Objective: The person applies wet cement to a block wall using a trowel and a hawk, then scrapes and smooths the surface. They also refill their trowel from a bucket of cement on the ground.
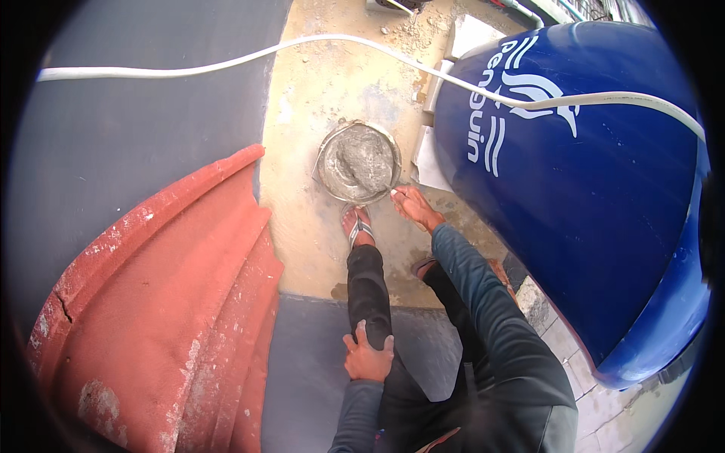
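A round bucket (323, 181) of wet grey mortar (361, 157) stands on the tan floor just ahead of my left foot. At the bucket's near right rim, my right hand (417, 205) is closed round the handle of what looks like a trowel (392, 192). The tool's other end is covered by mortar, so its shape is hard to make out. My left hand (369, 358) rests on my left knee with its fingers spread, holding nothing.
A large blue tank (574, 196) lies along the right, beside pale tiles or blocks (430, 160). Red roof-like sheets (166, 294) lean at the left against a grey surface (151, 128). A white hose or cable (226, 65) crosses overhead. Rubble (393, 30) litters the far floor.
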The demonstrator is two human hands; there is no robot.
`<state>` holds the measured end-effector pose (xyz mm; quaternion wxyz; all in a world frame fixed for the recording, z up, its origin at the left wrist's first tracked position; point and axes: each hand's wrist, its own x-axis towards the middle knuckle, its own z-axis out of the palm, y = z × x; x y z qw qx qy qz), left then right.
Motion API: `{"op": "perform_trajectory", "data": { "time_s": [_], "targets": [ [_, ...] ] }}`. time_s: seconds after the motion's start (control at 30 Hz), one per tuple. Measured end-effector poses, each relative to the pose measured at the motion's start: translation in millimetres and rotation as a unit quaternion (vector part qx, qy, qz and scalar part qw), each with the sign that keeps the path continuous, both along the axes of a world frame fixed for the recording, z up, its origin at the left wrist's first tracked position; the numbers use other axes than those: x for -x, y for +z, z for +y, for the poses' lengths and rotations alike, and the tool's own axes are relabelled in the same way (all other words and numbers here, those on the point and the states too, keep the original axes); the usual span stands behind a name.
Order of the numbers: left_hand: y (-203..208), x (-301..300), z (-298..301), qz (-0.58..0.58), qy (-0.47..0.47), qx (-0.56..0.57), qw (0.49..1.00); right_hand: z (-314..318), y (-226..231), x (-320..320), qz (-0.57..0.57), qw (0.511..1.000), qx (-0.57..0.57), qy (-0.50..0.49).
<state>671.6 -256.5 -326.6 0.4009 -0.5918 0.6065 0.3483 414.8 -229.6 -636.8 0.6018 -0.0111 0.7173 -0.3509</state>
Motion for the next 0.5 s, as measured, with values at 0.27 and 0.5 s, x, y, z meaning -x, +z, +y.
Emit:
{"op": "perform_trajectory", "data": {
  "time_s": [0.27,0.5],
  "targets": [
    [-2.5,-1.4,10.3,0.006,-0.03,0.0,1.0,3.8,94.6,-7.2,-0.03,0.998,0.053,0.033],
    [11.9,-7.6,11.9,0.031,-0.023,-0.006,0.999,20.3,293.0,-23.9,-0.028,0.996,0.082,0.012]
  ]
}}
